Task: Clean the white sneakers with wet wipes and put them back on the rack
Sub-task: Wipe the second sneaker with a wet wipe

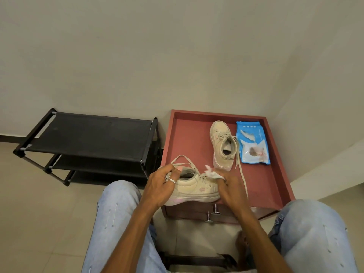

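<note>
My left hand (163, 184) grips the heel end of a beige-white canvas lace-up sneaker (195, 187). Its fingers curl over the collar into the opening, and the toe points right. My right hand (230, 189) pinches a crumpled white wet wipe (213, 174) against the toe end, by the laces. I judge this to be the wiping of the first shoe.

To do it well I should brace the heel firmly so the shoe cannot twist. I should press the wipe flatter rather than bunched and rub in short strokes along the rubber sole edge, where a pinkish mark shows near the heel. The loose laces could drag under the wipe, so I would work around them.

Well off to the left of my left hand stands the black tube-framed shoe rack with dark fabric shelves (88, 134), where both shoes must end up. Just beyond my right hand is the reddish-brown rimmed table (275, 174). On it the second beige-white sneaker (222, 144) stands on its sole, toe pointing away from me, with one lace trailing back toward my right wrist. Just beside that shoe, farther right, lies the flat blue plastic pack of wet wipes (253, 142), handy to the right hand for a fresh sheet.
</note>
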`<state>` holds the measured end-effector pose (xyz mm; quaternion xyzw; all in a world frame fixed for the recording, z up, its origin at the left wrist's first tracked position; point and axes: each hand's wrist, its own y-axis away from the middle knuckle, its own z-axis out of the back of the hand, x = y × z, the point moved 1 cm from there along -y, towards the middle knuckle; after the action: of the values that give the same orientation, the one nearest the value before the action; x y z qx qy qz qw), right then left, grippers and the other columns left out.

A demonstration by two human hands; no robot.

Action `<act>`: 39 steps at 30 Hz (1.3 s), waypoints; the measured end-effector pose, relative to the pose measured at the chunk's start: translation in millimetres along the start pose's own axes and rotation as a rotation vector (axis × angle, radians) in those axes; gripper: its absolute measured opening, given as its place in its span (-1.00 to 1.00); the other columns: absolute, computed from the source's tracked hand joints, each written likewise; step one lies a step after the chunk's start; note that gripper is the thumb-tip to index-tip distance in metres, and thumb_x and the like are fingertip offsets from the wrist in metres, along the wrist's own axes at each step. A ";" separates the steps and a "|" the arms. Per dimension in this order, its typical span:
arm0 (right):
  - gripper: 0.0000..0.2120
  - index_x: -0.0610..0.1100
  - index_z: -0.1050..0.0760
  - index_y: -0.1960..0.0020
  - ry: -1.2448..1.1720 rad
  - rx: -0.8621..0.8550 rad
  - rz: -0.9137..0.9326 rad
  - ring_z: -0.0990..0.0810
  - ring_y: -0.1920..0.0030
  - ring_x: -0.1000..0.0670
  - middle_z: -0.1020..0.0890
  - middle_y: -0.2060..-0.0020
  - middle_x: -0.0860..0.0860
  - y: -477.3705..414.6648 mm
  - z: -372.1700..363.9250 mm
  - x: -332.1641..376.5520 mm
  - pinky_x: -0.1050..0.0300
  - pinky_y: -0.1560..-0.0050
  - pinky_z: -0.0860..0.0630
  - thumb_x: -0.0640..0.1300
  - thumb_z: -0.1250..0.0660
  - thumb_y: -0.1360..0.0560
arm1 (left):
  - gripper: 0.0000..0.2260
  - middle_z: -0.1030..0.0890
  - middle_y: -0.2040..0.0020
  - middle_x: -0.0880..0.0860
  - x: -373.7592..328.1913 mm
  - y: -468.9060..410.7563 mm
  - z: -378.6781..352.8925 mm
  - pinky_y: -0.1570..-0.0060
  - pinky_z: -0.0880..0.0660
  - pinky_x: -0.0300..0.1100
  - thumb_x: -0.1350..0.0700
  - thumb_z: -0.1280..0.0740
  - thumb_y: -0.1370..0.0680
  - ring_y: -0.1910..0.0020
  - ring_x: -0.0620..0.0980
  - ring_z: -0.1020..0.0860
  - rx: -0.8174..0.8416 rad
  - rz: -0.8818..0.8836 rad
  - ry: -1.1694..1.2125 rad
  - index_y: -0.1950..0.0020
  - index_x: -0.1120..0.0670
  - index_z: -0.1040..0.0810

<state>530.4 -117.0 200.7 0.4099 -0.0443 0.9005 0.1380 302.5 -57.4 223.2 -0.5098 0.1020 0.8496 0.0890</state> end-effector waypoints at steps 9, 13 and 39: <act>-0.78 0.03 -0.67 0.07 0.029 -0.025 0.013 -0.62 0.20 0.16 -0.70 0.19 0.16 17.6 5.7 -9.7 0.12 0.19 -0.55 -0.19 -0.27 -0.53 | -0.75 -0.61 0.22 -0.09 1.4 -2.0 -5.1 0.18 -0.53 -0.07 -0.03 -0.26 -0.66 0.20 -0.09 -0.57 -0.101 0.010 -0.044 0.17 0.00 -0.54; -0.56 0.14 -0.33 0.40 -0.003 -0.152 -0.130 -0.46 0.36 -0.01 -0.45 0.46 0.13 25.8 11.5 -18.6 0.13 0.39 -0.32 -0.30 -0.25 -0.51 | -0.73 -0.63 0.23 -0.08 0.3 -1.7 -3.9 0.17 -0.50 -0.11 -0.07 -0.24 -0.66 0.21 -0.10 -0.58 -0.091 0.044 -0.007 0.17 0.01 -0.54; -0.40 -0.21 -0.40 -0.45 0.454 -0.019 0.556 -0.21 -0.53 -0.10 -0.38 -0.47 -0.10 75.5 -77.8 96.1 -0.15 -0.45 -0.29 0.00 0.26 -0.68 | -0.24 -0.75 0.00 0.14 -8.0 -11.7 5.1 -0.16 -0.60 -0.02 -0.45 0.06 -0.55 -0.08 0.12 -0.70 0.076 0.431 0.612 -0.03 0.14 -0.67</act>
<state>392.3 -154.0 224.0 0.1706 -0.1308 0.9713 -0.1022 304.9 -45.2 231.7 -0.7032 0.2601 0.6529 -0.1076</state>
